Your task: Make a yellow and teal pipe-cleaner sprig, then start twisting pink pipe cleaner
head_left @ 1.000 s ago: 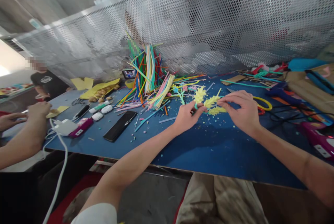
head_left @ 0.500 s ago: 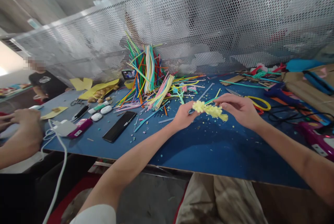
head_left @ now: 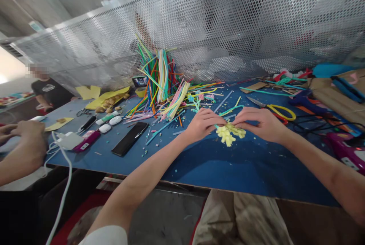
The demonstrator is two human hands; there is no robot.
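Between my two hands, above the blue table (head_left: 196,169), is a pale yellow pipe-cleaner flower (head_left: 227,135) with fluffy clusters hanging down. My left hand (head_left: 201,125) is closed, its fingertips pinching the flower from the left. From the right, my right hand (head_left: 255,122) pinches it too, thumb and forefinger pressed together at its upper part. A teal pipe cleaner (head_left: 232,110) curves behind the fingers; whether it joins the flower is hidden. Beyond my right hand lie scissors (head_left: 281,112) with yellow handles.
A large heap of coloured pipe cleaners (head_left: 161,81) stands at the back by the perforated metal screen (head_left: 228,28). A black phone (head_left: 130,138) lies left of my hands. Further left are a purple power strip (head_left: 88,140) and another person's hands (head_left: 27,132). Fluff bits litter the table.
The yellow flower has turned so its clusters hang downward. Both hands have drawn closer together, with the fingertips now meeting at its top.
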